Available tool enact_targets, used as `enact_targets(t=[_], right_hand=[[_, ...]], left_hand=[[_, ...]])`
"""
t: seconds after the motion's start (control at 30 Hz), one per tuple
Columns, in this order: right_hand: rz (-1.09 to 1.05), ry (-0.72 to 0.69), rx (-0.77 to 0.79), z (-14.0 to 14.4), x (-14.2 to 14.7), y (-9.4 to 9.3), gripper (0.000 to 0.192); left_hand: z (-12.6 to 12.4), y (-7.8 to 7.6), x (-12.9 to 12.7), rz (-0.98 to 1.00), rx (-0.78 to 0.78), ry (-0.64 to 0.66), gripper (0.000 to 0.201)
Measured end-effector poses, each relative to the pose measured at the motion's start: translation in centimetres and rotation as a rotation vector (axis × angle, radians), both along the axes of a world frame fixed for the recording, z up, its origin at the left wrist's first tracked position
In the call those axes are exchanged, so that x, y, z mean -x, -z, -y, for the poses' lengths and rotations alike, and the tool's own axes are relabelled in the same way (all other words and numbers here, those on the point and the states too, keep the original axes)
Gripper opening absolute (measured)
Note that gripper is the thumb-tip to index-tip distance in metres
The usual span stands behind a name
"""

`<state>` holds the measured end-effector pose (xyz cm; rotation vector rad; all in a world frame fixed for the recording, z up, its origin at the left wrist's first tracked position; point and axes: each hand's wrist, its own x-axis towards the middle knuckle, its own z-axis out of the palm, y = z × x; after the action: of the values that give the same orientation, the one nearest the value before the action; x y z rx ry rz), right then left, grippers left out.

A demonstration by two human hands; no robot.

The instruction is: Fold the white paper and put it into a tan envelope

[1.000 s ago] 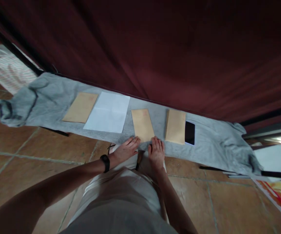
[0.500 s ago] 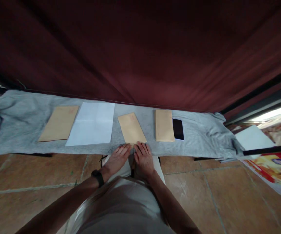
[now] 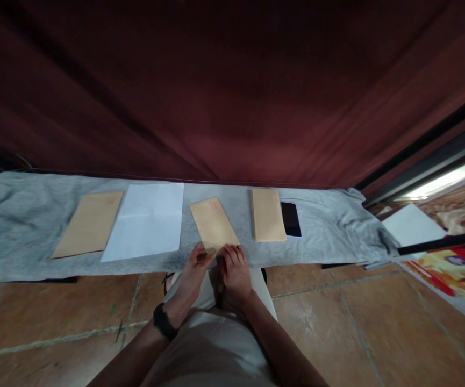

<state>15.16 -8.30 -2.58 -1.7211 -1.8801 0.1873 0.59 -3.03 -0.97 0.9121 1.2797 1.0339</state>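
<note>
Both hands meet at the near edge of a brown envelope [image 3: 213,224] that lies flat on a long grey cloth [image 3: 321,231] spread on the floor. The left hand [image 3: 194,267] pinches the envelope's near end with thumb and fingers. The right hand [image 3: 235,264] lies on the near end just beside it, fingers curled down on the paper; I cannot tell if it grips or only presses. A black watch [image 3: 163,321] sits on the left wrist. The person's lap in light trousers [image 3: 212,344] is at 6 o'clock from the hands.

At 3 o'clock from the held envelope, a little apart, lies a second brown envelope [image 3: 267,214]. A black phone [image 3: 291,219] lies just beside it, further toward 3 o'clock. At 9 o'clock from the held envelope is a white sheet of paper [image 3: 145,221] with fold lines. Past that, still at 9 o'clock, is a third brown envelope [image 3: 89,223], and its edge touches the sheet. All of these lie in a row on the cloth.

A dark red curtain [image 3: 232,86] hangs at 12 o'clock, behind the cloth. The floor has brown tiles [image 3: 361,322]. Far toward 3 o'clock, off the cloth, is another white sheet [image 3: 412,224] and a bright red and yellow picture [image 3: 453,271], with a black bar [image 3: 442,243] across them.
</note>
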Motion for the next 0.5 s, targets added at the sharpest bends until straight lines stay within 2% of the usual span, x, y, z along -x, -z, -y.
enact_targets(t=[0.1, 0.3, 0.43, 0.5], right_hand=[[0.009, 0.003, -0.007, -0.2, 0.3, 0.2, 0.043], [0.034, 0.083, 0.006, -0.9, 0.8, 0.4, 0.048], [0.010, 0.186, 0.002, -1.9, 0.4, -1.3, 0.048], [-0.089, 0.242, -0.013, -2.3, -0.4, -2.7, 0.044]], left_hand=[[-0.6, -0.9, 0.0, 0.067, 0.039, -0.067, 0.046], [-1.4, -3.5, -1.4, 0.025, -0.007, 0.092, 0.042], [-1.3, -4.6, -2.4, -0.003, -0.075, 0.118, 0.046], [-1.2, -4.7, -2.4, -0.011, -0.078, 0.152, 0.050]])
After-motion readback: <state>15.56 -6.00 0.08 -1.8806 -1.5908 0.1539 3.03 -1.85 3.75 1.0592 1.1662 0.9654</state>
